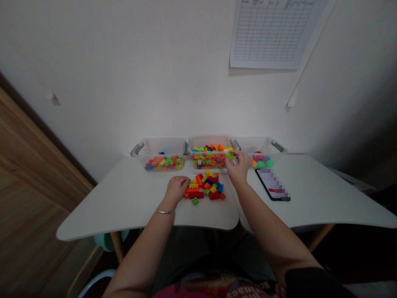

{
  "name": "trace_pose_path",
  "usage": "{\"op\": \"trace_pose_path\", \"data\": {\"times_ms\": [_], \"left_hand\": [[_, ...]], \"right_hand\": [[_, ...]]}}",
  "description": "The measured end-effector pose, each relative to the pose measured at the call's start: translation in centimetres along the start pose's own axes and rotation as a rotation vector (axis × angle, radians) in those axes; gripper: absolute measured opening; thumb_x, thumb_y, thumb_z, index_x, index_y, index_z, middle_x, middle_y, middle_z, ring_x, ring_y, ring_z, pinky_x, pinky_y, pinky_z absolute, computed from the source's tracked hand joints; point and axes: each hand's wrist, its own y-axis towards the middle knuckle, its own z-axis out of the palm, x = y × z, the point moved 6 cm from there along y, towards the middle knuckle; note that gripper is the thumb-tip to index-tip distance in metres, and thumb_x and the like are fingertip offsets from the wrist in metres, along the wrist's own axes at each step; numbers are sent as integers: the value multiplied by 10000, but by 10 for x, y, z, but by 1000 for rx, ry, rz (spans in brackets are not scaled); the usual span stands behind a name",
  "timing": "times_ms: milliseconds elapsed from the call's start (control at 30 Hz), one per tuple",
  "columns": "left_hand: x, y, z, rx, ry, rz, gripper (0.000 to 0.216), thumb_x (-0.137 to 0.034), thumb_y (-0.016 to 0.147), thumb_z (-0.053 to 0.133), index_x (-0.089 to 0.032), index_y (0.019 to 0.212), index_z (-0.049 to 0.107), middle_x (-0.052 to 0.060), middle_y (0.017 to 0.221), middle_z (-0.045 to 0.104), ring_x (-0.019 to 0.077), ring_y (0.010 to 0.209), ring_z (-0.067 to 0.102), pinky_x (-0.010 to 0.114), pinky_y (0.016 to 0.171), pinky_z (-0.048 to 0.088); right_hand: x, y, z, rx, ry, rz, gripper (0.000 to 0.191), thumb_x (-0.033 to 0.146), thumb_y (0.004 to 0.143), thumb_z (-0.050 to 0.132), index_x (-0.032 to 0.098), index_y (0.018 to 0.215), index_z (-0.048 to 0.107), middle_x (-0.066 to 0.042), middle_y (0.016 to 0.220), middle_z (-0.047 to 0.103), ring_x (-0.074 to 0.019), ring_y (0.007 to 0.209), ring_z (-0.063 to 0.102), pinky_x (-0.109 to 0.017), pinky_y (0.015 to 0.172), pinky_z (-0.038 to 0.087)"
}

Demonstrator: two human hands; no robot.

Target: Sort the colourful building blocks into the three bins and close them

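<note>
A pile of coloured plastic bricks (206, 187) lies on the white table (130, 203) in front of me. My left hand (176, 188) rests curled on the table at the pile's left edge, fingertips touching the bricks. My right hand (238, 165) reaches to the right rim of the middle clear bin (208, 156), which is full of mixed bricks, and pinches a small green brick (229, 155) over that rim.
A left clear bin (161, 157) holds some bricks and a right clear bin (263, 154) holds rounded pieces, all against the wall. A phone (273, 185) lies right of my right arm. A loose green brick (195, 201) sits near the table's front edge.
</note>
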Motion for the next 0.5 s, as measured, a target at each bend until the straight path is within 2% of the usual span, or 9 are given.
{"op": "trace_pose_path", "data": {"times_ms": [67,133,300,500], "left_hand": [[1,0,1,4,3,6,306,-277,866,463,-216,952,750,65,1046,750,223,1030,653,361,989,452],[2,0,1,10,2,7,310,-279,871,457,-213,953,749,64,1045,751,223,1031,653,359,989,451],[2,1,2,19,9,1,310,-278,872,455,-224,950,750,55,1045,752,210,1027,654,347,993,451],[2,0,2,15,2,-7,305,-282,871,464,-223,958,750,55,1054,750,215,1037,649,361,998,447]], "right_hand": [[-1,18,1,-67,-8,59,237,333,797,559,201,982,626,-68,935,643,-224,923,558,-372,907,424],[-2,33,9,-68,-1,97,261,349,817,547,197,1014,623,-65,963,659,-213,922,558,-354,903,422],[-4,53,35,69,-44,191,262,383,824,572,213,1015,627,-54,1007,692,-223,1003,568,-365,933,403],[-9,57,57,233,-187,255,241,422,789,656,247,954,676,-45,962,723,-231,964,604,-406,918,406]]}}
